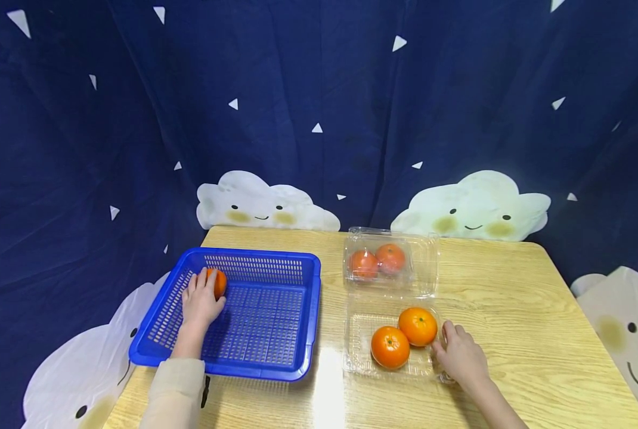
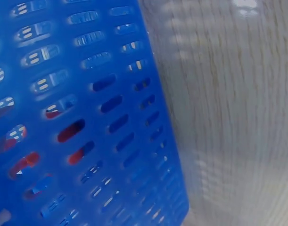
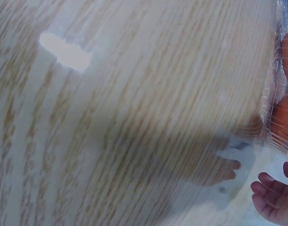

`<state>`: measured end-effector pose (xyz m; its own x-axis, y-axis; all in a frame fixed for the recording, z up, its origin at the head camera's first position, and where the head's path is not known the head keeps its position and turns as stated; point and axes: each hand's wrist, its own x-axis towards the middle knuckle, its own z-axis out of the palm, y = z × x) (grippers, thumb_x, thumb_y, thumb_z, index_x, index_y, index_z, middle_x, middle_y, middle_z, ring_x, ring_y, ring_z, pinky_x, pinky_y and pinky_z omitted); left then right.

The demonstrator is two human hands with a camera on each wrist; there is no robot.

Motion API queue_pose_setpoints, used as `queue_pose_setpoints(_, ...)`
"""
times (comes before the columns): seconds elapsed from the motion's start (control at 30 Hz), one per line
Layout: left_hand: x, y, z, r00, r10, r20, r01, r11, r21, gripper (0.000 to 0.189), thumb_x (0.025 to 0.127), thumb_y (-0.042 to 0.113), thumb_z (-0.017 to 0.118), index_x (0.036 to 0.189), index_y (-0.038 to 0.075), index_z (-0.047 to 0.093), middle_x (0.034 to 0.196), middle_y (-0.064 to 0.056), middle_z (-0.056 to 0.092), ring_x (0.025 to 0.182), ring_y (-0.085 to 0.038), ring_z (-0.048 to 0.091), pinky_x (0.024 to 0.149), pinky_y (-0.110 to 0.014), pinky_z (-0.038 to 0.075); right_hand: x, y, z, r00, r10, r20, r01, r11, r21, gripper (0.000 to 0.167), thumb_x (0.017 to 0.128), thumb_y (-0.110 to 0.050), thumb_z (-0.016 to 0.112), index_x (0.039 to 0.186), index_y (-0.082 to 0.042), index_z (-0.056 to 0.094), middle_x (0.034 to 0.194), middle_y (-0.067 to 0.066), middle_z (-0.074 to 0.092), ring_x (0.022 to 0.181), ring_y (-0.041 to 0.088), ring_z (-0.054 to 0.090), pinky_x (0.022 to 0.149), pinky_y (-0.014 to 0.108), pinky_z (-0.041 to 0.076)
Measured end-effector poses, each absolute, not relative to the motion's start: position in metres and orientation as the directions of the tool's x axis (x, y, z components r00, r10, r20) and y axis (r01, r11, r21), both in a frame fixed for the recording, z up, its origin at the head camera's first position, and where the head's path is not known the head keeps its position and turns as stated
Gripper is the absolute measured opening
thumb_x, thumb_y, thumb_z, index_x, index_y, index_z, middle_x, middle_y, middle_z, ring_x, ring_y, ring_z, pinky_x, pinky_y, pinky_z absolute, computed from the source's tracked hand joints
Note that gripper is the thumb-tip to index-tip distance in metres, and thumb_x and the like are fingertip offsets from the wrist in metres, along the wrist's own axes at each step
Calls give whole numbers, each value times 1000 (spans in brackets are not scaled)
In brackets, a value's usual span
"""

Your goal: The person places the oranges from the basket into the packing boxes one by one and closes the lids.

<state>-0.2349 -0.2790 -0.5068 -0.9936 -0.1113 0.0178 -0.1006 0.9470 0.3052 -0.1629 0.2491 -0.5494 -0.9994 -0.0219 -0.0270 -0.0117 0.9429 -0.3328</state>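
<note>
My left hand [image 1: 200, 301] reaches into the blue plastic basket [image 1: 313, 316], its fingers and thumb around an orange [image 1: 220, 283] at the left back. Through the slots of the basket wall [image 2: 101, 136], the left wrist view shows bits of orange-red. A clear plastic clamshell container [image 1: 359, 366] lies open on the right, with two oranges, one nearer [image 1: 390, 347] and one behind it [image 1: 418, 326], in its near half. Beside its right edge is my right hand [image 1: 462, 356], fingers loosely bent, holding no fruit. The right wrist view shows those fingers [image 3: 271, 195] near the container.
Two more round orange-red fruits, one left [image 1: 364, 264] and one right [image 1: 391, 258], show through clear plastic at the container's far half. The wooden table [image 1: 523, 310] carries everything. A dark blue curtain [image 1: 308, 71] with clouds hangs behind it.
</note>
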Motion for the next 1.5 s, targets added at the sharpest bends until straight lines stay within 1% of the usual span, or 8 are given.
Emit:
queue_pose_setpoints(0.17, -235, -281, -510, -994, -108, -29, -112, 945, 306, 70, 82, 15, 61, 140, -1, 25, 145, -26, 14, 132, -46, 8, 102, -63, 11, -162, 249, -550, -999, -24, -25, -14, 943, -334, 25, 81, -25, 59, 87, -6, 44, 76, 8, 45, 60, 22, 41, 45, 30, 32)
queue_pose_setpoints(0.3, -235, -281, -510, -993, -113, -28, -116, 944, 308, 69, 82, 14, 61, 139, -2, 27, 145, -26, 15, 131, -46, 8, 102, -62, 12, -162, 250, -551, -999, -29, -21, -20, 942, -336, 24, 82, -24, 58, 87, -6, 44, 76, 7, 45, 59, 21, 40, 44, 29, 33)
queue_pose_setpoints(0.47, -236, -280, -511, -993, -121, 1, -114, 939, 325, 66, 81, 12, 62, 137, -2, 30, 140, -27, 19, 129, -47, 13, 102, -62, 13, -161, 250, -550, -999, -26, -24, -17, 941, -338, 24, 81, -24, 58, 86, -6, 43, 75, 7, 44, 59, 21, 40, 44, 29, 33)
queue_pose_setpoints(0.8, -236, -282, -514, -990, -137, 34, -117, 931, 346, 64, 79, 7, 62, 135, -1, 32, 138, -29, 19, 125, -49, 19, 98, -63, 22, -161, 249, -548, -999, -26, -37, -12, 938, -345, 23, 82, -24, 57, 87, -6, 43, 75, 7, 44, 59, 21, 39, 44, 28, 32)
queue_pose_setpoints(1.0, -236, -284, -517, -986, -154, 56, -126, 933, 336, 62, 79, 6, 65, 132, 0, 35, 132, -30, 23, 121, -50, 25, 99, -60, 22, -160, 249, -549, -999, -28, -39, -13, 940, -342, 24, 82, -24, 58, 87, -5, 43, 75, 7, 43, 59, 21, 39, 44, 29, 32)
queue_pose_setpoints(1.2, -235, -285, -518, -985, -170, 21, -151, 919, 365, 63, 80, 7, 65, 134, 1, 32, 132, -31, 18, 117, -53, 26, 96, -63, 25, -160, 249, -548, -999, -27, -35, -13, 939, -344, 24, 82, -24, 58, 88, -6, 43, 75, 7, 44, 60, 21, 39, 44, 29, 32)
queue_pose_setpoints(1.37, -235, -285, -519, -985, -170, -4, -160, 920, 356, 65, 81, 9, 65, 136, 2, 30, 131, -33, 20, 114, -55, 29, 96, -63, 26, -160, 249, -548, -999, -30, -36, -16, 938, -345, 25, 82, -24, 59, 88, -5, 44, 76, 8, 45, 60, 22, 40, 45, 29, 33)
queue_pose_setpoints(1.5, -234, -284, -517, -983, -181, -8, -172, 916, 361, 68, 80, 12, 68, 135, 2, 31, 124, -34, 21, 105, -55, 34, 91, -62, 32, -160, 250, -548, -999, -30, -35, -16, 939, -343, 25, 82, -24, 59, 89, -5, 44, 78, 9, 46, 61, 22, 41, 45, 30, 34)
